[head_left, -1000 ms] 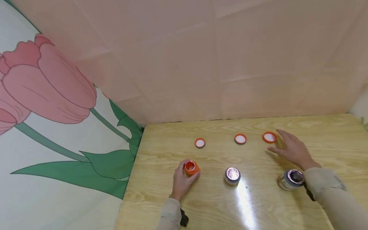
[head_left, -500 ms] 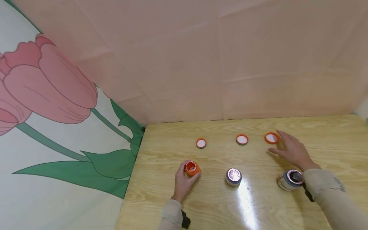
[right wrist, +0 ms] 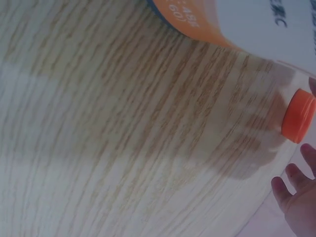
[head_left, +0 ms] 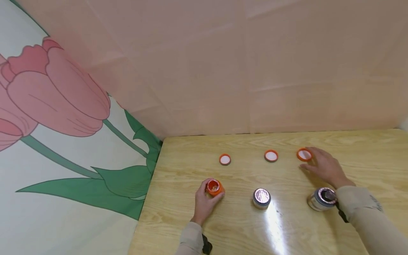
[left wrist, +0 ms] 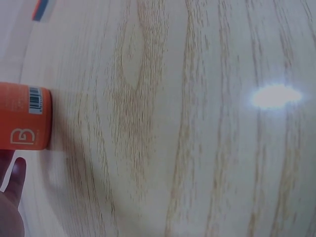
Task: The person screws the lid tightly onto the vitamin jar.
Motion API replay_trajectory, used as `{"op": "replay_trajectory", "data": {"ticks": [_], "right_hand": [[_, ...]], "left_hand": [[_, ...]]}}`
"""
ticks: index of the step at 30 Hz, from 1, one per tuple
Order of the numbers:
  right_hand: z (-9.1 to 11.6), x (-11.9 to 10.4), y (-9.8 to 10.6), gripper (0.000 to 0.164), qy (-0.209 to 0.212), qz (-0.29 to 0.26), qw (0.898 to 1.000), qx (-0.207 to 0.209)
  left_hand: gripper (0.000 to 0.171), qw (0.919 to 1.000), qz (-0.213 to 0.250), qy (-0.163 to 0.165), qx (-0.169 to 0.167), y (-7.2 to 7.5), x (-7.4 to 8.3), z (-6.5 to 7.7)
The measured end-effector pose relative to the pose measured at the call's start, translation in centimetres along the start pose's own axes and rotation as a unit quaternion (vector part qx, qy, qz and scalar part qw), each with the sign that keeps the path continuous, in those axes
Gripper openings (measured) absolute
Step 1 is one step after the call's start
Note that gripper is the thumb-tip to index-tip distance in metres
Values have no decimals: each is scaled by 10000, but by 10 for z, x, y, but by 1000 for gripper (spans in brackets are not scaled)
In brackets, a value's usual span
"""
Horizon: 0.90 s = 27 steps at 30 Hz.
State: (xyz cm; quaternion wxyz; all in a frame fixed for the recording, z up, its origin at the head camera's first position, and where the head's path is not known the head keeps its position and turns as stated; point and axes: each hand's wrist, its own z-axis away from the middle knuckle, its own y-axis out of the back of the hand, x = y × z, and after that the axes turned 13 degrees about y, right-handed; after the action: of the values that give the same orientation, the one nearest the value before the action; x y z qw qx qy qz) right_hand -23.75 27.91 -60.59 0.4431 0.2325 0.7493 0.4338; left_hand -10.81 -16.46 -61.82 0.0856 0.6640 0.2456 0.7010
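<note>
In the head view my left hand [head_left: 204, 203] grips an orange bottle [head_left: 220, 188] with its lid off and small pieces inside. The left wrist view shows the bottle's side [left wrist: 24, 116] with a barcode label. My right hand [head_left: 326, 168] reaches out over the table, thumb and forefinger spread at the right edge of an orange lid [head_left: 304, 154] that lies white side up. From the right wrist, the lid [right wrist: 298, 116] shows between a fingertip at the frame's edge and several spread fingers [right wrist: 281, 192].
Two more lids, a left one [head_left: 225, 159] and a middle one [head_left: 271, 156], lie in the same row. A foil-topped jar [head_left: 261, 197] stands mid-table. Another jar [head_left: 320, 199] stands under my right wrist, partly covered. A pink cloth [head_left: 204, 71] hangs behind the table [head_left: 178, 152].
The view has shifted slightly, so the lids and jar sit a little further right. My right hand has come closer around the right lid. The left hand keeps its grip on the bottle.
</note>
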Motion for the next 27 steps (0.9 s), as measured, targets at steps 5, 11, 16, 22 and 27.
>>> {"op": "replay_trajectory", "data": {"ticks": [5,11,16,22,27], "right_hand": [[-1,6,-4,64,193,39,9995,234],[1,13,-9,61,148,-14,9995,279],[1,15,-11,64,-26,-54,9999,116],[-2,15,-10,67,-154,-39,9998,-89],[-3,10,-9,64,-221,-15,9996,-168]], "left_hand": [[60,10000,20,-40,26,-2,-1,-1],[59,10000,26,2,-40,-4,1,1],[59,10000,-6,63,-27,-4,2,2],[59,9998,-17,187,16,-4,5,2],[61,9992,48,406,26,-3,6,2]]}}
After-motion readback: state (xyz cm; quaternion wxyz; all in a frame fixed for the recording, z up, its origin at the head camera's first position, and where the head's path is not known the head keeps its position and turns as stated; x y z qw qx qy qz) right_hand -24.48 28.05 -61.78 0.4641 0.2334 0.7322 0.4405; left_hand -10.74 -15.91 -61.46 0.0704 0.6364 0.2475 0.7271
